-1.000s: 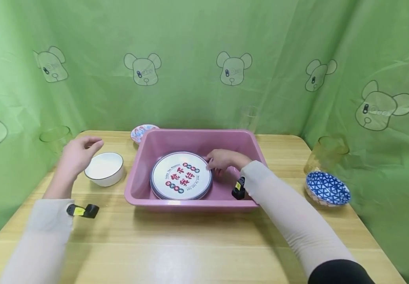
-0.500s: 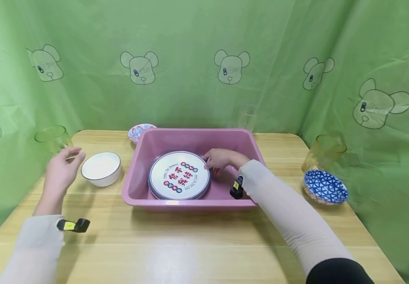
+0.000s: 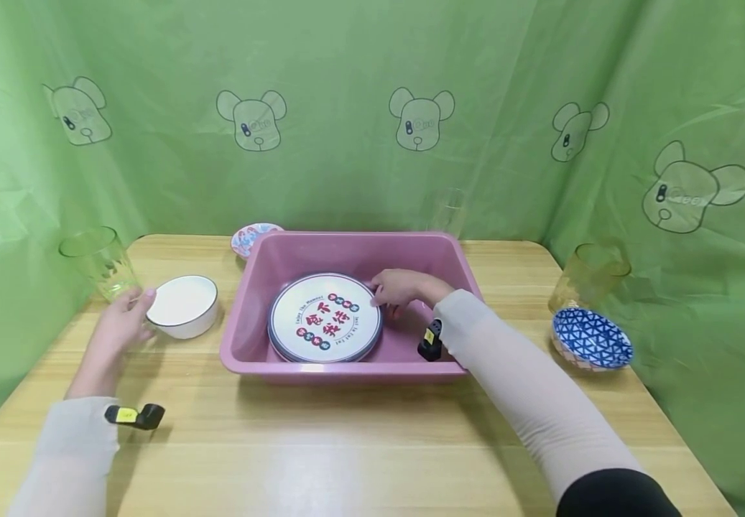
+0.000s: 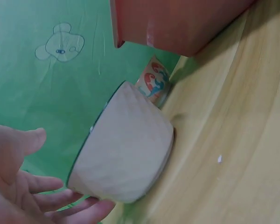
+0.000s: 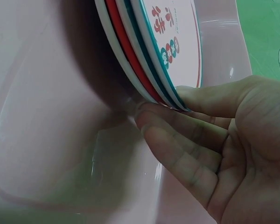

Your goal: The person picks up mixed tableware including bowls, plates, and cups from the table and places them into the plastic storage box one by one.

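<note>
Inside the pink basin (image 3: 437, 368) lies a stack of round plates (image 3: 325, 317), the top one white with red characters. My right hand (image 3: 403, 289) grips the stack's right edge, thumb on top and fingers below it in the right wrist view. Several rims, one of them red, show there in the stack (image 5: 130, 51). On the left, my left hand (image 3: 113, 327) is at the near left side of a white bowl (image 3: 184, 305) with a dark rim. Its loosely spread fingers reach the side of the bowl (image 4: 123, 144) in the left wrist view; whether they touch it I cannot tell.
A greenish glass (image 3: 103, 266) stands behind the left hand. Behind the basin are a patterned small bowl (image 3: 246, 240) and a clear glass (image 3: 447, 215). At the right are an amber glass (image 3: 588, 280) and a blue-patterned bowl (image 3: 592, 339). Green curtain (image 3: 340, 179) surrounds the wooden table (image 3: 346, 445).
My left hand has moved from above and behind the white bowl, leftward and then down beside it. The right hand keeps its hold on the plates. The view has shifted slightly.
</note>
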A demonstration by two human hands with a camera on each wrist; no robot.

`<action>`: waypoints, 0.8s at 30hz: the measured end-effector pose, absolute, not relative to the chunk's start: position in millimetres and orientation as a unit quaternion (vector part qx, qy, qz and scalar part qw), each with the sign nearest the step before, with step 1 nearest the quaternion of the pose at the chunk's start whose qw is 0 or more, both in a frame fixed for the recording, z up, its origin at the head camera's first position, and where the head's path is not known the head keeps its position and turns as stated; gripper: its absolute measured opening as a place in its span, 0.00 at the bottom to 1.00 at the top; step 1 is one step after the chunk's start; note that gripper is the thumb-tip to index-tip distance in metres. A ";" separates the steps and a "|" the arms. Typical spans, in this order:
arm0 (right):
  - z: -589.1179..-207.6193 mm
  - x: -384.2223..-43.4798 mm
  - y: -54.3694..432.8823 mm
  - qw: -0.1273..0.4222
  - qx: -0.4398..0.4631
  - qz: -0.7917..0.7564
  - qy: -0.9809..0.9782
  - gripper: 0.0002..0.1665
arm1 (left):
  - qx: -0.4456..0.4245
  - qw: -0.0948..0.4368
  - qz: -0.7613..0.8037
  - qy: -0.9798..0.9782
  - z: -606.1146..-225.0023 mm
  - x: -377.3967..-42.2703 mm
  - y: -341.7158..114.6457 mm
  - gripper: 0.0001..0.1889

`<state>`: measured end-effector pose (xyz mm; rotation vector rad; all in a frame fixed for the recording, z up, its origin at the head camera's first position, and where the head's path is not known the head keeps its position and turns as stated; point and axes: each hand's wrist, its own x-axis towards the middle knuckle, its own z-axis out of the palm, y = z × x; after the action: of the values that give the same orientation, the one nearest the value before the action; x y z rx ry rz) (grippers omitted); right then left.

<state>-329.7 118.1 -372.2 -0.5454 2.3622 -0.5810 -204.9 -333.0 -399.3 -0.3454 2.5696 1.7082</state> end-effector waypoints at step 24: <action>-369.8 -329.4 119.5 0.305 -0.213 -0.232 0.899 0.23 | -0.097 0.095 0.693 0.708 -416.7 -208.1 -337.7 0.34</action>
<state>-329.4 119.5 -369.8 -0.5650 2.3793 -0.6141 -208.1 -337.7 -416.7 -0.2867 2.0983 2.0540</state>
